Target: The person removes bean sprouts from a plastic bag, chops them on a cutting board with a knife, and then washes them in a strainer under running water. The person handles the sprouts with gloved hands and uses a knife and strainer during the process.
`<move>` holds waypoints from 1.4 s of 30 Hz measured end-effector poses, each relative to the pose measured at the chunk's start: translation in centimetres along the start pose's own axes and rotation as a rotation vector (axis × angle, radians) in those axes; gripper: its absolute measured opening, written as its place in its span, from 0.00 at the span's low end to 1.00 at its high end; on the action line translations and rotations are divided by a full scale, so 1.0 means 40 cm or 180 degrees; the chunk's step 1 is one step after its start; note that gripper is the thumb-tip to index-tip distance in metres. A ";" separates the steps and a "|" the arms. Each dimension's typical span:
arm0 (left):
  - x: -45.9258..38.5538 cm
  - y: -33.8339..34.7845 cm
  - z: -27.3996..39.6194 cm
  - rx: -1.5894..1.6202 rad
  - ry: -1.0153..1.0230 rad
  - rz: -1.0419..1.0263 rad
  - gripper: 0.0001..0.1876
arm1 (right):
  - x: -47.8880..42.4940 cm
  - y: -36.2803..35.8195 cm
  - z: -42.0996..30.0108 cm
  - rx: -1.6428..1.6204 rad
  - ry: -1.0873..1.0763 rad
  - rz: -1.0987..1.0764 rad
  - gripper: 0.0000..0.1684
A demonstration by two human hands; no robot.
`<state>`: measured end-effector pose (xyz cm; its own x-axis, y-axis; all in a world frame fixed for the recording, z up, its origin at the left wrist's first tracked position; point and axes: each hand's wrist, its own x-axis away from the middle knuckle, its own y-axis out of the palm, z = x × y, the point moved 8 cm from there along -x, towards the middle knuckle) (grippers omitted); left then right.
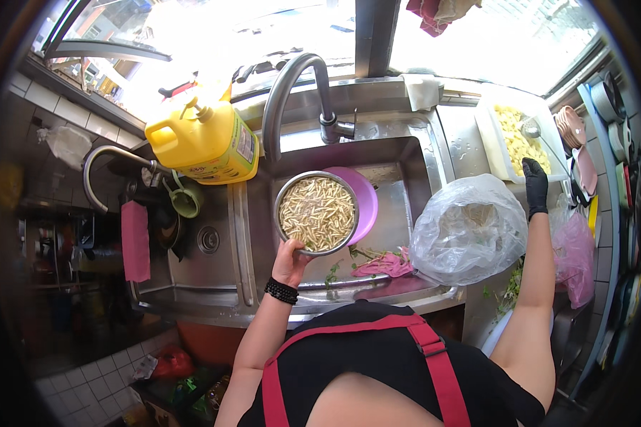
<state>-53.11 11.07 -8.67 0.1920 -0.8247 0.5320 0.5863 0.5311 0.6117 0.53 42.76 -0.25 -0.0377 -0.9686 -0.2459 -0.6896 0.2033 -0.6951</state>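
Observation:
My bare left hand point(292, 262) grips the near rim of a round metal bowl point(357, 213) with a beaded wristband above the wrist. The bowl is filled with small, pale, slender food pieces point(317, 211) that I cannot identify. It is held over the right sink basin point(400, 197) and partly covers a pink-purple plastic basin point(364, 205). To the right, my black-gloved right hand point(536, 184) is at the near rim of a white plastic tub point(491, 152). Yellow cut pieces point(510, 131) and a metal perforated ladle point(531, 128) lie inside that tub. Whether these fingers grip the rim is unclear.
A crumpled clear plastic bag point(467, 256) bulges beside the basin. Pink cloth point(387, 264) and green sprigs point(332, 273) lie along the near sink edge. A tall faucet point(286, 91) arches behind the bowl, near a yellow pump jug point(203, 141). Pink bag point(574, 256) sits far right.

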 end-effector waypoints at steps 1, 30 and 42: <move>0.007 0.014 -0.003 -0.0006 0.0000 -0.0028 0.28 | 0.016 0.029 -0.036 -0.0298 -0.0109 -0.0129 0.10; 0.089 0.128 -0.050 -0.0306 -0.0229 -0.0764 0.33 | 0.574 0.413 -0.886 -0.0490 -0.2485 -0.1675 0.07; 0.078 0.214 -0.134 -0.0183 -0.0176 -0.0509 0.24 | 0.451 0.351 -0.753 -0.0566 -0.1751 -0.1808 0.11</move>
<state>-43.25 12.02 -4.92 0.0501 -0.8850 0.4629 0.6503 0.3806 0.6574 -31.62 23.83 5.90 0.6820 -0.6984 -0.2170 -0.6030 -0.3690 -0.7073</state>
